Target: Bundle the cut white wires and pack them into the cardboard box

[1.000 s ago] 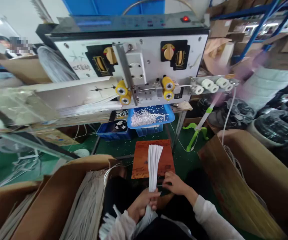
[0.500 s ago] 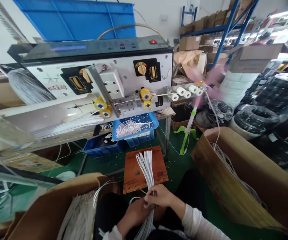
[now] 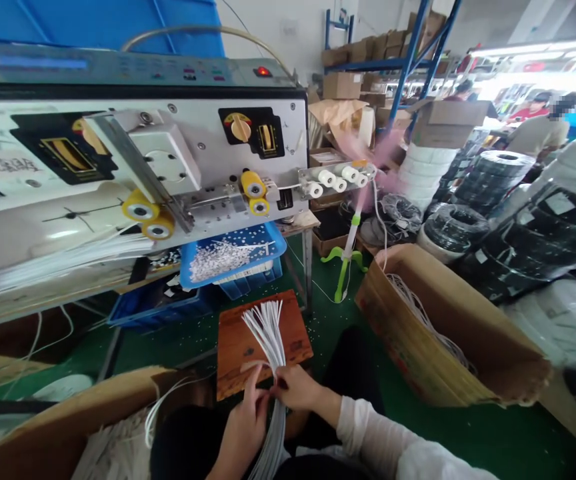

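the right hand [image 3: 298,390] has its fingers closed around the white wire bundle [image 3: 271,337]; the left hand [image 3: 243,427] meets it from the other side, fingers bent against the strands, though whether they grip cannot be told. the bundle runs from between the legs [image 3: 361,367] out over the wooden board [image 3: 233,347], its far end fanned, probably because pressure comes only further down. beyond, the blue tray [image 3: 282,249] sits below the machine [image 3: 205,163], likely to catch white scraps [image 3: 218,260]. to the right, a wire [image 3: 379,215] rises from the cardboard box [image 3: 498,347] to white rollers [image 3: 327,178], which presumably steady its path inward.
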`<state>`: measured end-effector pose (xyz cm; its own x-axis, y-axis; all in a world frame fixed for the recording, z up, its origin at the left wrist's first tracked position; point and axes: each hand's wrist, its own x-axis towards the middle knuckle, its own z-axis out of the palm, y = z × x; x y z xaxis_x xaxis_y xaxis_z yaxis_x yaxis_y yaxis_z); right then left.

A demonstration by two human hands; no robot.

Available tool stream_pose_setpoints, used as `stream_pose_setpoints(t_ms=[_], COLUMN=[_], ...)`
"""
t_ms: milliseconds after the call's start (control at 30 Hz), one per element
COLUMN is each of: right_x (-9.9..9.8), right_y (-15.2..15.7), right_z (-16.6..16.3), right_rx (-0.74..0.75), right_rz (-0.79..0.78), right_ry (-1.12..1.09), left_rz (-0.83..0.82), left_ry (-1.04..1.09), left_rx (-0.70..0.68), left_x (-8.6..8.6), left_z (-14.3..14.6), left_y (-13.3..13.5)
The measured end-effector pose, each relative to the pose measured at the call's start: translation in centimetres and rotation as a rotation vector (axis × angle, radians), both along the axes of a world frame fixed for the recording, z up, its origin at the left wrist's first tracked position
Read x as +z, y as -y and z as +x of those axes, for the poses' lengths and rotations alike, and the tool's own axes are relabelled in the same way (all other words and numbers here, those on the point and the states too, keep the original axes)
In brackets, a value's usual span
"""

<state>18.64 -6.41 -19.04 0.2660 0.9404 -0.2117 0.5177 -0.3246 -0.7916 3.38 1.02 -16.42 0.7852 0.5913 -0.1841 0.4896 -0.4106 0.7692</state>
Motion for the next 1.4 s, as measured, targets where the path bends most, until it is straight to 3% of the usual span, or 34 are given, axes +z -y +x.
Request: stream_pose_setpoints(t_ms=[100, 267, 367, 433, 567, 633, 800, 933, 1067, 1233, 1400], right_x=[-0.4, -1.0, -1.1, -1.0, -0.6, -0.6, -1.1, -1.7, -1.6, -0.4, -0.5], right_y=[0.1, -0.1, -0.1, 0.0, 0.5, 0.7, 1.2, 1.4, 1.1, 1.6, 3.1], right_z=[0.6, 1.8, 2.4, 2.5, 1.5, 0.6, -0.8, -0.8, -0.3, 1.3, 3.0], right_rx=[0.008, 0.065, 0.114, 0.136, 0.115, 0.068, -0.076, -0.097, -0.050, 0.035, -0.127], right_rz=[-0.008, 0.019, 0.025, 0.045, 0.117, 0.149, 0.229, 0.304, 0.380, 0.445, 0.427], right_ry=[-0.061, -0.124, -0.142, -0.131, -0.076, -0.064, -0.136, -0.227, -0.259, -0.315, -0.479], left_rz=[-0.053, 0.014, -0.052, -0.194, -0.659, -0.752, -0.404, -0.281, -0.093, -0.003, 0.115], left_ry=[0.080, 0.149, 0.175, 0.212, 0.109, 0.059, 0.188, 0.193, 0.091, -0.021, -0.162], left_rx=[0.061, -0.009, -0.009, 0.009, 0.139, 0.230, 0.293, 0.268, 0.082, -0.008, -0.010], left_x=[-1.1, -2.4, -2.8, -3.0, -3.3, -3.4, -3.6, -3.3, -1.7, 1.0, 1.7], left_z=[-0.5, 0.4, 1.2, 1.3, 1.0, 0.7, 0.5, 0.7, 1.5, 2.1, -0.7], left_y=[0.4, -0.6, -1.1, -1.1, -0.6, -0.2, 0.9, 0.6, -0.5, -1.7, -3.6])
